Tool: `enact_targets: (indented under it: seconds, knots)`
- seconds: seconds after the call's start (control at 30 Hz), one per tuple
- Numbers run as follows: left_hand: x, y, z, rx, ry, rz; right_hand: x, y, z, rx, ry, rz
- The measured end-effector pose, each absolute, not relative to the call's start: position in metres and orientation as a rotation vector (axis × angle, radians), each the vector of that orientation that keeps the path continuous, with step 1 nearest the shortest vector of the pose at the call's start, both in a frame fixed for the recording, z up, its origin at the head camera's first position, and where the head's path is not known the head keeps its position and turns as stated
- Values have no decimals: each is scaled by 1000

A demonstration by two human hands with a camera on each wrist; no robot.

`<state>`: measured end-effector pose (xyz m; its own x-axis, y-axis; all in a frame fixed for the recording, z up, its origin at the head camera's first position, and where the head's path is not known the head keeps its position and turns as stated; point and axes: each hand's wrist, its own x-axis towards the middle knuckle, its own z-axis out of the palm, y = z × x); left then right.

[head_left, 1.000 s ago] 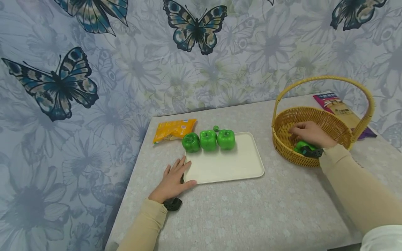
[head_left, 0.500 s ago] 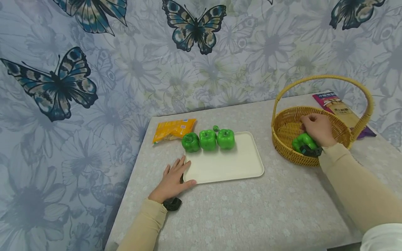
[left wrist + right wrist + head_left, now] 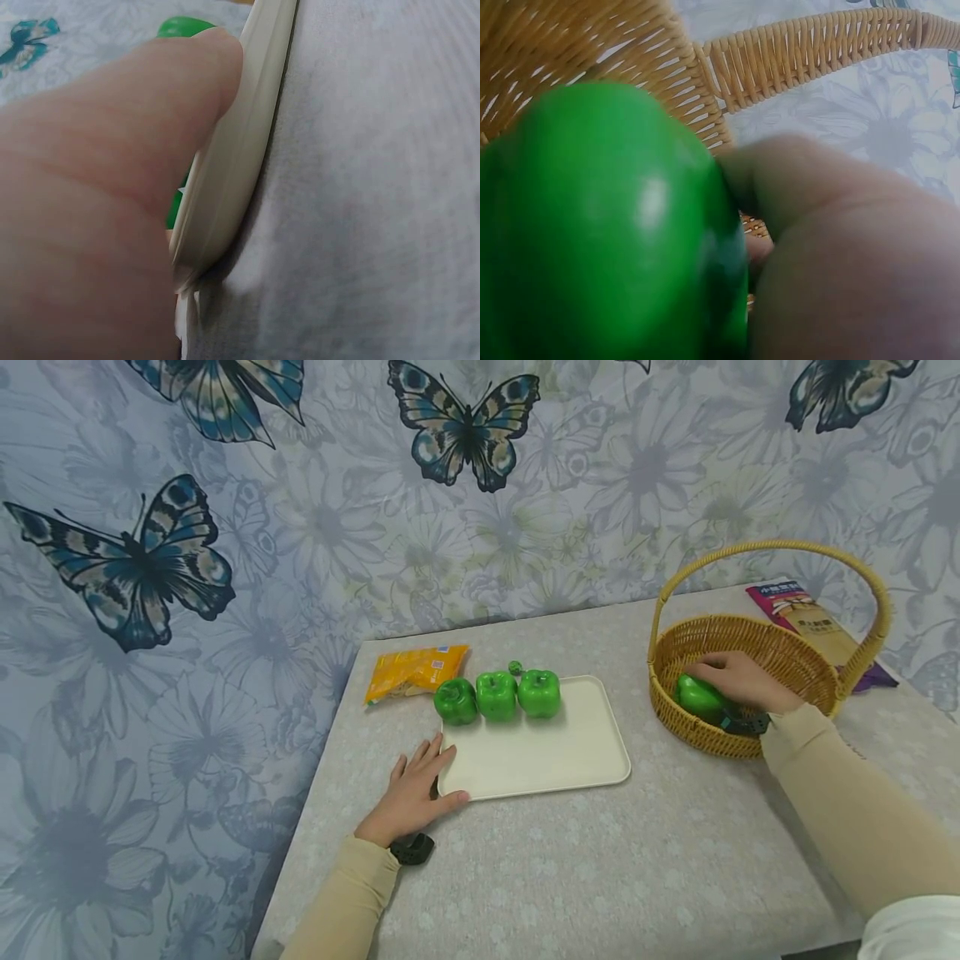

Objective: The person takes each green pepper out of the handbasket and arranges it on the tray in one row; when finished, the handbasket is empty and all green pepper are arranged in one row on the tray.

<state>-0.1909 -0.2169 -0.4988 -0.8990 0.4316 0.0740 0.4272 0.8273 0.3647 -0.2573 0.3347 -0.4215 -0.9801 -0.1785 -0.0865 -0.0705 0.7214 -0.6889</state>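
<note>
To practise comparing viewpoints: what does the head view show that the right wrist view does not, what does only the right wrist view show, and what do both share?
Only the head view shows the left hand resting at the corner of the cream tray, three green peppers in a row on the tray's far edge, an orange packet, and a purple packet behind the basket. Only the right wrist view shows, close up, the weave of the handle where it joins the rim. Both show the right hand gripping a green pepper inside the wicker basket.
</note>
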Motion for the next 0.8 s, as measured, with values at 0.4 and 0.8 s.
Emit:
enact_targets:
  seconds: [0.4,0.8]
  knots:
    - [-190,-216,-496,702,2997,598,-259,338,-425,-199,2901,-1224]
    - [-191,-217,-499,701,2994,596,-260,338,-424,-106,2845,-1313]
